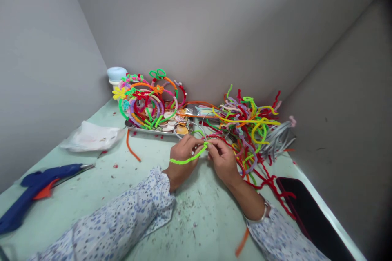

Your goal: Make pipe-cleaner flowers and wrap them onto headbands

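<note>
Both my hands meet near the middle of the table, closed on a bright green pipe cleaner (196, 156). My left hand (183, 153) pinches it, and its loose end trails across the back of that hand. My right hand (223, 159) pinches the same pipe cleaner at the fingertips, touching the left fingers. A thin grey headband (177, 124) arcs up behind the fingers; its lower end reaches the pinch point, and my fingers hide how the two join.
A metal tray (153, 131) holds wrapped, flower-trimmed headbands (143, 102). Loose pipe cleaners (245, 118) pile at right beside grey headbands (278, 136). A blue glue gun (45, 179) and a plastic bag (92, 136) lie left. A phone (312, 216) rests on the right edge.
</note>
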`<state>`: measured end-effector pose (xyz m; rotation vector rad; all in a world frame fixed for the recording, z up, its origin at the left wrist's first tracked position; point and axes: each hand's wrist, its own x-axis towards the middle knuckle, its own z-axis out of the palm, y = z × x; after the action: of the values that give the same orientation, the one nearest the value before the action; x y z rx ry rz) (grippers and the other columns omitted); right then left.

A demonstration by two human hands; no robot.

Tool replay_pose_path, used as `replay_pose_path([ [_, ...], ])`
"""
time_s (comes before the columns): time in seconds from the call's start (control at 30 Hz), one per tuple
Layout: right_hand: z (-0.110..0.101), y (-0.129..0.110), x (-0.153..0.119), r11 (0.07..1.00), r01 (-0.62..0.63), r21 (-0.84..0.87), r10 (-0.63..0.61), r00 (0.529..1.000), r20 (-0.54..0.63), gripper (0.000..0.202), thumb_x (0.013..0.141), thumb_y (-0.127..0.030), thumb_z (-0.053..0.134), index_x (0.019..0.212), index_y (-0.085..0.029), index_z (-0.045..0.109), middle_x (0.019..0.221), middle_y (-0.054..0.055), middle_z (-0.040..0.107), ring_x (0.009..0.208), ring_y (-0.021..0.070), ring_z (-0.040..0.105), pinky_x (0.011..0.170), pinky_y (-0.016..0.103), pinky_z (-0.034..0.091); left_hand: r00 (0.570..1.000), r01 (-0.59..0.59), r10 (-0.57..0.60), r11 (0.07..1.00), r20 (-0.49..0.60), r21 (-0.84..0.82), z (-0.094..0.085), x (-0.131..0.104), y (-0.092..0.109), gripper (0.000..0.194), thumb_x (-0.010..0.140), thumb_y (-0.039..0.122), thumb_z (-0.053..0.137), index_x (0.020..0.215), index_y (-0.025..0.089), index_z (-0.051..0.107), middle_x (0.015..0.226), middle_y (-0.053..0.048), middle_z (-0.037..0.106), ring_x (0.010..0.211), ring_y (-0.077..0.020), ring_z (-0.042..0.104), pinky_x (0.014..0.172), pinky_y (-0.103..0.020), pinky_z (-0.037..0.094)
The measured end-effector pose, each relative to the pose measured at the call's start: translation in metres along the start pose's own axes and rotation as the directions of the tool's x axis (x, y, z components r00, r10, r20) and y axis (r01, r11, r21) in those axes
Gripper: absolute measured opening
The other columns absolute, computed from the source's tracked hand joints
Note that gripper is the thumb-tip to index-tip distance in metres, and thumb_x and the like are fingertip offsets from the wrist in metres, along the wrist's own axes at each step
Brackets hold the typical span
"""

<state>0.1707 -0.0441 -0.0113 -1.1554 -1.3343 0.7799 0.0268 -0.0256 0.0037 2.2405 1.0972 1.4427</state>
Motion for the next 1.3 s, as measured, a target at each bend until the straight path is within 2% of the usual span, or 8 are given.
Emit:
replay_pose_path([
  [0.27, 0.0005, 0.0008, 0.0004, 1.0, 0.0, 0.005, -0.001, 1.0, 0.004, 0.019, 0.083, -0.037, 0.054, 0.088, -0.02, 0.062, 0.067, -0.001, 0.054, 0.054, 0.0126, 0.049, 0.05, 0.025, 0.04, 0.998, 0.029, -0.029, 1.0, -0.061, -0.011, 0.004, 0.0007, 0.0012, 0.009, 0.084, 0.024, 0.058, 0.082, 0.018, 0.063, 0.075, -0.001, 0.062, 0.075, -0.0125, 0.057, 0.067, -0.024, 0.044],
  [0.37, 0.0002, 0.0009, 0.0004, 1.0, -0.002, 0.007, 0.002, 1.0, 0.018, 0.019, 0.084, -0.036, 0.054, 0.09, -0.02, 0.062, 0.065, -0.001, 0.053, 0.053, 0.0125, 0.049, 0.049, 0.024, 0.04, 0.998, 0.036, -0.037, 0.999, -0.048, -0.011, 0.003, 0.0012, 0.0031, 0.012, 0.085, 0.026, 0.056, 0.081, 0.018, 0.064, 0.076, -0.002, 0.063, 0.076, -0.013, 0.057, 0.069, -0.025, 0.044],
  [0.5, 0.0, 0.0018, 0.0005, 1.0, -0.006, -0.008, 0.006, 1.0, 0.026, 0.018, 0.084, -0.036, 0.054, 0.09, -0.02, 0.061, 0.064, -0.002, 0.053, 0.053, 0.0127, 0.049, 0.048, 0.024, 0.039, 0.994, 0.114, -0.114, 0.993, -0.002, 0.028, 0.0019, 0.0016, 0.004, 0.015, 0.084, 0.029, 0.057, 0.08, 0.018, 0.067, 0.075, -0.003, 0.064, 0.072, -0.0137, 0.056, 0.066, -0.026, 0.044],
  [0.8, -0.0012, 0.0019, 0.0004, 1.0, -0.001, -0.014, 0.002, 0.999, 0.049, 0.018, 0.083, -0.035, 0.054, 0.092, -0.021, 0.062, 0.064, -0.002, 0.054, 0.054, 0.0132, 0.049, 0.049, 0.024, 0.039, 0.982, 0.185, -0.186, 0.982, -0.026, -0.036, 0.0041, 0.0021, 0.0035, 0.01, 0.079, 0.025, 0.062, 0.077, 0.018, 0.07, 0.075, -0.003, 0.069, 0.072, -0.014, 0.061, 0.067, -0.026, 0.048],
  [1.07, -0.0014, 0.0031, 0.0001, 0.996, -0.047, 0.076, 0.042, 0.997, 0.07, 0.027, 0.084, -0.032, 0.054, 0.107, -0.022, 0.062, 0.089, 0.004, 0.063, 0.06, 0.0129, 0.054, 0.054, 0.025, 0.043, 0.974, 0.223, -0.225, 0.974, -0.028, -0.045, 0.0034, 0.0026, 0.0019, 0.01, 0.078, 0.024, 0.062, 0.077, 0.018, 0.069, 0.075, -0.003, 0.07, 0.076, -0.0155, 0.063, 0.073, -0.029, 0.047],
  [1.3, -0.0011, 0.0018, 0.0013, 0.997, -0.052, 0.058, 0.048, 0.996, 0.072, 0.023, 0.085, -0.033, 0.052, 0.101, -0.02, 0.062, 0.074, 0.001, 0.06, 0.057, 0.0123, 0.053, 0.051, 0.024, 0.042, 0.969, 0.243, -0.244, 0.969, -0.022, -0.03, 0.0059, 0.0022, -0.0003, 0.009, 0.078, 0.025, 0.063, 0.079, 0.019, 0.07, 0.077, -0.003, 0.07, 0.078, -0.0156, 0.063, 0.074, -0.029, 0.047],
])
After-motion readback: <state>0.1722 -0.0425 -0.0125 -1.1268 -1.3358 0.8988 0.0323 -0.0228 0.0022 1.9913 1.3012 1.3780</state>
